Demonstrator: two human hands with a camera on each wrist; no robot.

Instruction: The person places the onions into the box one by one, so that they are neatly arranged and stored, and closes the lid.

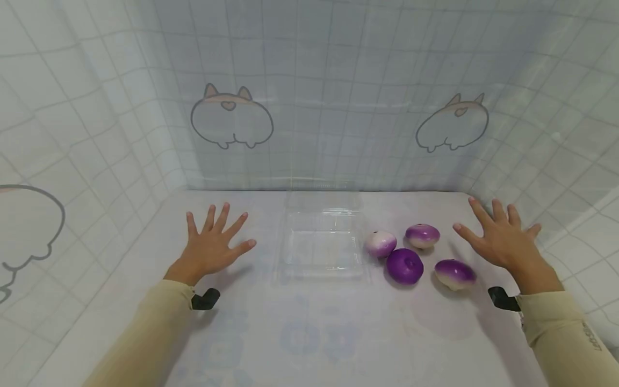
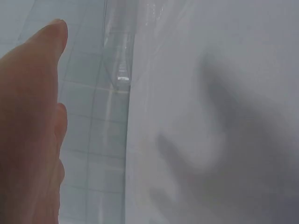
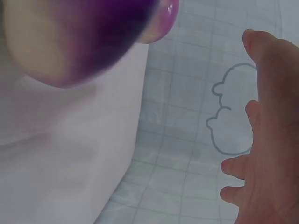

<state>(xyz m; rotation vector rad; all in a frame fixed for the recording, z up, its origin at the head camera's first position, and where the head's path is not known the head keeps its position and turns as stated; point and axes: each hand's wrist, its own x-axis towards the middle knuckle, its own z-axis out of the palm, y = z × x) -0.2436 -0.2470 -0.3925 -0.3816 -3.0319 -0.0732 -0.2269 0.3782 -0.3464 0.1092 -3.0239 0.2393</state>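
My left hand (image 1: 208, 250) is spread above the white table, left of a clear plastic box (image 1: 285, 242), and touches nothing. On the right, my right hand (image 1: 510, 244) hovers with its fingers fanned apart and holds nothing. Between the box and that hand lie several purple-and-white turnips: a pale one (image 1: 380, 244) beside the box, a deep purple one (image 1: 404, 266) in front of it, one at the back (image 1: 423, 236), and one (image 1: 455, 274) nearest my right hand. In the right wrist view that nearest turnip (image 3: 88, 37) looms large at the top left.
The white table (image 1: 309, 344) has faint blue marks toward the front. Grid-patterned sheeting (image 1: 329, 107) with cartoon outlines rises behind it and along both sides. The box's transparent lid (image 1: 323, 201) appears folded back toward the rear sheeting.
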